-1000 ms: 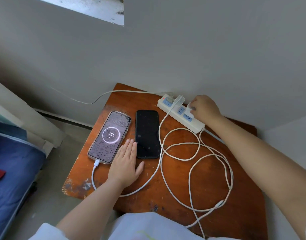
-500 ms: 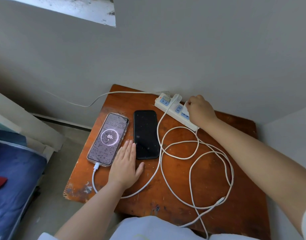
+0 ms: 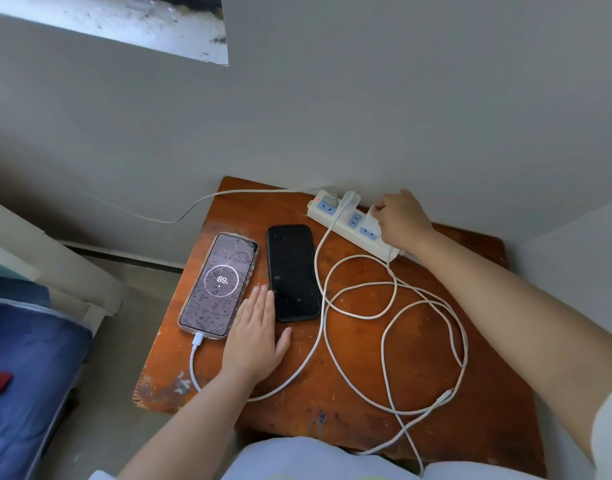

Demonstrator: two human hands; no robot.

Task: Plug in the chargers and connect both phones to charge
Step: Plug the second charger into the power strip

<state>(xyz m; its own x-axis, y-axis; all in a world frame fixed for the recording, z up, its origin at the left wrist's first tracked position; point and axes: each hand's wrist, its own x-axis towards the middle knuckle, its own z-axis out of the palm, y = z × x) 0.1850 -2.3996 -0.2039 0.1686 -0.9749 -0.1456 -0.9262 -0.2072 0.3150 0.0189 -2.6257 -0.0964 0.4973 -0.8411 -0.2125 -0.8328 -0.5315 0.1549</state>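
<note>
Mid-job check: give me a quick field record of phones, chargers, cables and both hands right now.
lit phone: cable plugged in, screen shows 89
dark phone: screen off, no cable attached
power strip: red light on, first charger seated
second charger: at strip, held by right hand
free connector: lying loose on table
left hand: flat on table between the phones

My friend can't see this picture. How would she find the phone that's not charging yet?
Start at the wooden table in the corner, where two phones lie side by side. The uncharged phone is the right one, between the lit phone and the looped white cables. Its screen is black and no cable is plugged in; its neighbour's screen shows 89.
</note>
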